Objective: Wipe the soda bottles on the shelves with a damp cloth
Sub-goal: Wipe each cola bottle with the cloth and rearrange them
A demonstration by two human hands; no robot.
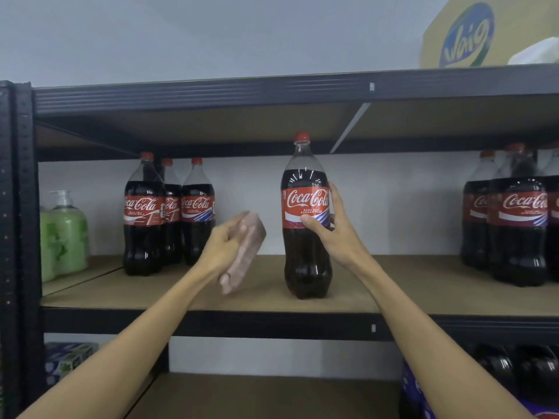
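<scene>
- Red-capped, red-labelled and dark with cola: soda bottle (305,219), upright at the middle of the shelf (181,294), base apparently down on the brown board, close to the front edge.
- From 3 o'clock, right hand (332,234) wrapped round its label band, thumb across the front of the label, fingers curled out of sight behind.
- At 9 o'clock of that bottle, left hand (223,249) closed round a folded pinkish cloth (246,246); blurred, clear of the plastic, not yet touching.
- Probably heavy: full to the shoulder, so likely to sit firm under a rub but to topple hard if tipped near the edge.
- Thin clear plastic, stiff while sealed; smooth, and likely slick once wetted, the glossy label included.
- Best held at the label waist, as now, or by the neck under the cap while wiping the belly; worth turning by that grip to bring the back round to the cloth.
- Soft and limp, that cloth: easily pressed into the grooves near the base.
- At 9 o'clock, well apart, three more bottles (145,216); at 3 o'clock, a further cluster of bottles (520,219); at the far 9 o'clock end, green soap dispensers (65,234).
- On the top board at 1 o'clock, yellow carton (465,34).
</scene>
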